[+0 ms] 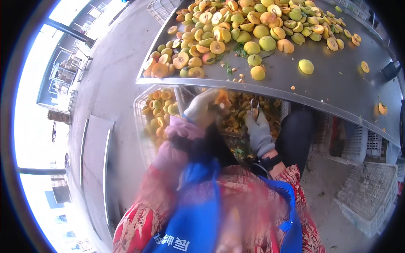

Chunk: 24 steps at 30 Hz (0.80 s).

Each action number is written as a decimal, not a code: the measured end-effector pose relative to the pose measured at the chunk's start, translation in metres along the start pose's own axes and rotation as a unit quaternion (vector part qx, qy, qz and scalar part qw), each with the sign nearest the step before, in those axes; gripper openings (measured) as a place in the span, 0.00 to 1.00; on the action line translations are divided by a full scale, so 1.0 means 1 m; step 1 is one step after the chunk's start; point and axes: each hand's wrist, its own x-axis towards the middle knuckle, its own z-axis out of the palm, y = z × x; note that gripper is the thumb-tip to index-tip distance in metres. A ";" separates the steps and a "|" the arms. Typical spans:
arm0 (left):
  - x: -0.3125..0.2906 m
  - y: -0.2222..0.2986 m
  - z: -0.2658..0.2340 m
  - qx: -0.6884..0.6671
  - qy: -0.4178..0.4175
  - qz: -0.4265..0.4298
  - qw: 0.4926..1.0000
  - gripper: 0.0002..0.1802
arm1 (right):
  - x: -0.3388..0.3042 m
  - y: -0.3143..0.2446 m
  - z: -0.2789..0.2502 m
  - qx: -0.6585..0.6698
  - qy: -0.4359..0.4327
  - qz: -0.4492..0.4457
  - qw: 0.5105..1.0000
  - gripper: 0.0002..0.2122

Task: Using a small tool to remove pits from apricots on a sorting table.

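My left hand (pixel 201 109), in a pale work glove and blurred by motion, is closed on an orange-yellow peach piece (pixel 222 98) just below the table's near edge. To its right, my gloved right hand (pixel 260 131) grips a small metal pitting tool (pixel 254 103) with a rounded, loop-like end pointing up. Whether the tool touches any fruit I cannot tell. Under both hands stands a crate of peach pieces (pixel 240 107). Left of it, a white crate (pixel 141 126) holds yellow peach halves (pixel 162 103). A large heap of halved peaches (pixel 236 25) covers the far part of the metal table (pixel 295 71).
A raised metal rim (pixel 202 83) edges the table in front of me. Loose pits (pixel 241 77), leaves and a single peach (pixel 306 66) lie on it. Plastic crates (pixel 367 194) stand at the right. A flat panel (pixel 96 164) lies on the floor at the left.
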 end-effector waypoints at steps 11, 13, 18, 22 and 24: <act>0.062 -0.007 0.072 0.611 0.077 0.198 0.762 0.18 | -0.002 -0.001 0.000 0.188 0.036 -0.013 0.981 0.05; 0.089 0.002 0.092 0.707 0.044 0.197 0.677 0.16 | 0.000 0.005 0.000 0.183 0.021 -0.010 0.983 0.06; 0.140 -0.008 0.105 0.856 -0.033 0.154 0.493 0.19 | -0.005 -0.012 0.005 0.173 0.006 0.011 0.985 0.08; 0.138 0.007 0.084 0.608 -0.050 0.056 0.791 0.21 | -0.007 -0.011 0.000 0.184 -0.020 -0.005 0.983 0.07; 0.121 0.012 0.071 0.330 -0.042 -0.005 0.943 0.23 | -0.011 -0.014 -0.001 0.181 -0.030 -0.002 0.983 0.06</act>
